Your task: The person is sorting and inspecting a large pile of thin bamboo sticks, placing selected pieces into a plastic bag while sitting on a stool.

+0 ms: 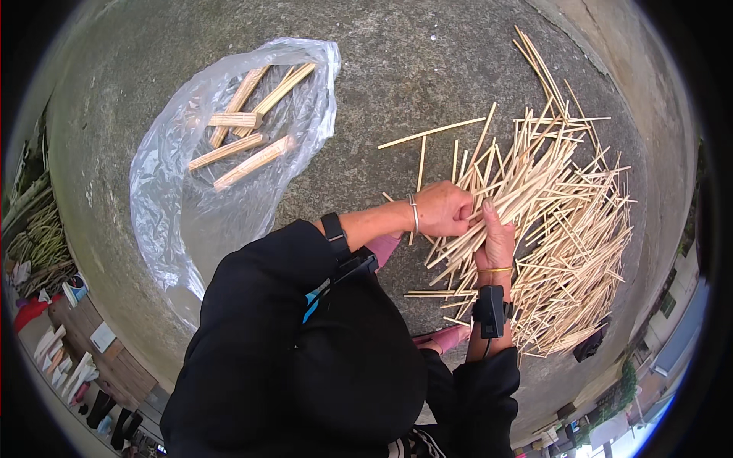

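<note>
A bundle of thin, pale wooden sticks lies slantwise in my right hand, whose thumb presses over the top. My left hand is curled into a fist against the left side of this bundle, closed on stick ends; how many is hidden by the fingers. Beneath and to the right spreads a big loose pile of similar sticks, lying in many directions. A few single sticks, one of them a longer stick, are scattered on the concrete above my left hand.
A clear plastic bag lies spread on the concrete floor at the left, with several tied stick bundles on it. A low wall curves along the right. Wooden boards and clutter sit at the lower left rim.
</note>
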The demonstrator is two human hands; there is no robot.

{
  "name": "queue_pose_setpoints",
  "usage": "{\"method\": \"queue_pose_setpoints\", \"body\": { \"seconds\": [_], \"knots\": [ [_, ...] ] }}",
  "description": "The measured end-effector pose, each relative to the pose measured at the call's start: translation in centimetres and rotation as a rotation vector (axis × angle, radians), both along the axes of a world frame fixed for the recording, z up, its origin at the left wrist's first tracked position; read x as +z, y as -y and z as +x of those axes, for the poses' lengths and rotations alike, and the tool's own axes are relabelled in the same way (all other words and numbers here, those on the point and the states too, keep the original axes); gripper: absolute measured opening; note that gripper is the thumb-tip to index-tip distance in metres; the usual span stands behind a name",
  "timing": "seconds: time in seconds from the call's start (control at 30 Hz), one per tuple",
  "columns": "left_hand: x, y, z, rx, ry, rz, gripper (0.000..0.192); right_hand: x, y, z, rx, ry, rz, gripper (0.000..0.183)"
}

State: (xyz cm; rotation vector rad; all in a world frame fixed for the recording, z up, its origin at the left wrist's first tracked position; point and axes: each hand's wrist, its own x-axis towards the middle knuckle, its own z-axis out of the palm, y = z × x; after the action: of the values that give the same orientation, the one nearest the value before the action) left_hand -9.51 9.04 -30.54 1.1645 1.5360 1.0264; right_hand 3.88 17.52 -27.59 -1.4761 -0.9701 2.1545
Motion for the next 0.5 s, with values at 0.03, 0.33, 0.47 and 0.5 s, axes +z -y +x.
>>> {"method": "queue_pose_setpoints", "body": {
  "seconds": [0.03,0.33,0.47,0.5],
  "knots": [
    [0.6,0.3,1.2,-0.041,-0.002,0.047,0.015,0.4,-0.3,-0.3,0.050,0.043,0.087,0.021],
    [-2.4,4.9,-1.6,-0.505,0.274,-0.322,0.031,7.8,-1.0,-8.1,1.309,0.457,1.276,0.026],
    [-2.3,4.6,1.4,-0.585,0.415,-0.451,0.026,9.9,6.1,-16.9,1.665,0.319,1.672,0.026],
    [-4.6,5.0,2.0,-0.557,0.504,-0.440,0.024,9.8,9.9,-19.4,1.669,0.195,1.663,0.031]
  ]
}}
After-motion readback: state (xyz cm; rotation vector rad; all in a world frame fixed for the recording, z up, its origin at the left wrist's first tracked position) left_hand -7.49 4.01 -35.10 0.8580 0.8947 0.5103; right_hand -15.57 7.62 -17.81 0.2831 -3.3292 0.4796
